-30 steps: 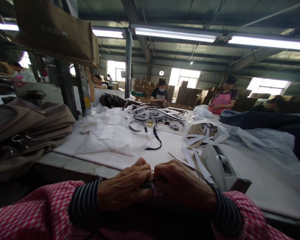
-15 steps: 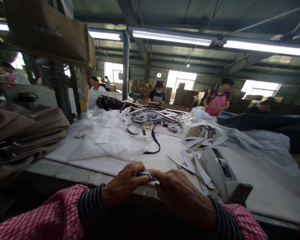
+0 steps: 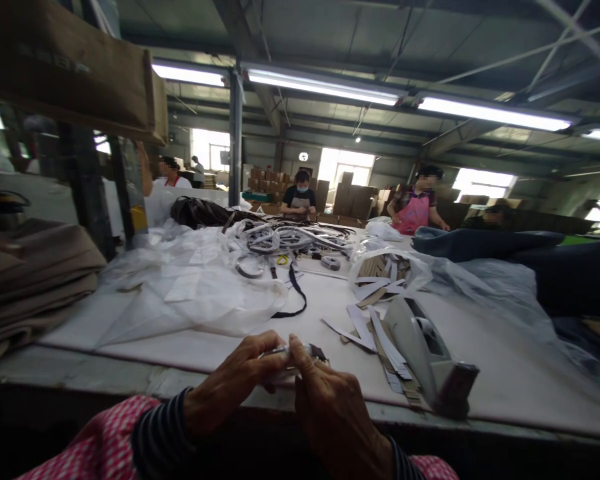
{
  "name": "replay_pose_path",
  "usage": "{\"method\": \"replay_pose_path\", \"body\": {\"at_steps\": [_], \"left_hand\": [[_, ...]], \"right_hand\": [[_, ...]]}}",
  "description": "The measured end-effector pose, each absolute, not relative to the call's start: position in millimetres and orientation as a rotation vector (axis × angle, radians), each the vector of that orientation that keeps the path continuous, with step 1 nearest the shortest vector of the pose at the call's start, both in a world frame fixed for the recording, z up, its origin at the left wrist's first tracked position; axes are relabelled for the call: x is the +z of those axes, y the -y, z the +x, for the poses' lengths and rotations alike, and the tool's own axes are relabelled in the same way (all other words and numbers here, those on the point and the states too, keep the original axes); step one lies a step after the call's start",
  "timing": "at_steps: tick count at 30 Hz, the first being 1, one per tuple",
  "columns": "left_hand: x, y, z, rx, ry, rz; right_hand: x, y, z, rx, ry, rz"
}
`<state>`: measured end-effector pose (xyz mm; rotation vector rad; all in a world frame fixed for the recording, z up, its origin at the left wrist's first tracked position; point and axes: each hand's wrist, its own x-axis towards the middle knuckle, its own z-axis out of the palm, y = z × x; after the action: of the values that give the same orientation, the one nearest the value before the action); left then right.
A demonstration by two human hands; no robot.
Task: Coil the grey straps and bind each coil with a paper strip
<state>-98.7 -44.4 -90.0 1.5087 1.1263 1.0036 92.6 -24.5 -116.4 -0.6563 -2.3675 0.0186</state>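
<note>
Just over the table's front edge, both hands meet on a small, pale, shiny strip with a dark end. My left hand is closed, pinching the strip between thumb and fingers. My right hand is closed on it too, thumb pressed on top. Fingers cover much of the strip, so its exact kind does not show. To the right of my hands lie loose white and tan card strips. Beside them stands a grey tape dispenser.
Thin white plastic sheeting spreads across the table's left side, near a black strap. Grey coiled straps are heaped farther back. Folded brown fabric is at left, dark fabric at right. Co-workers stand beyond.
My right hand has turned more upright and its thumb now lies on top of the strip. A dark end shows past the thumb. The camera view has swung slightly right.
</note>
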Motion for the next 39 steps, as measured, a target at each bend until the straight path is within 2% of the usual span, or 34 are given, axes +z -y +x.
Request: {"method": "replay_pose_path", "body": {"at_steps": [4,7,10,15,19,26,34,39], "left_hand": [[-112.3,29.2,-112.6,1.1,-1.315,2.034],[-151.5,-0.1,-135.6,1.324,-1.391,2.286],[-190.4,-28.1,-155.6,1.373,-1.46,2.358],[-218.7,-46.0,-165.6,1.364,-1.433,2.453],[-214.3,-41.1,-160.2,1.417,-1.401,2.484],[-184.2,-22.7,-146.5,1.282,-1.462,2.492],[-165.9,-14.1,-143.4,1.295,-1.583,2.214],[-165.6,-27.7,-170.6,1.386,-1.629,1.973]], "right_hand": [[-102.2,20.8,126.5,0.346,2.246,-0.765],[-79.1,6.6,184.8,0.297,1.93,-1.021],[-58.1,-13.6,256.1,0.242,1.698,-1.292],[-59.3,-42.2,327.6,0.458,1.672,-1.554],[-69.1,-40.8,331.7,0.72,1.629,-1.594],[-70.4,-36.2,323.8,0.948,1.373,-1.577],[-86.9,-22.8,313.6,0.783,1.074,-1.275],[-110.6,2.1,304.7,0.856,1.01,-1.254]]}}
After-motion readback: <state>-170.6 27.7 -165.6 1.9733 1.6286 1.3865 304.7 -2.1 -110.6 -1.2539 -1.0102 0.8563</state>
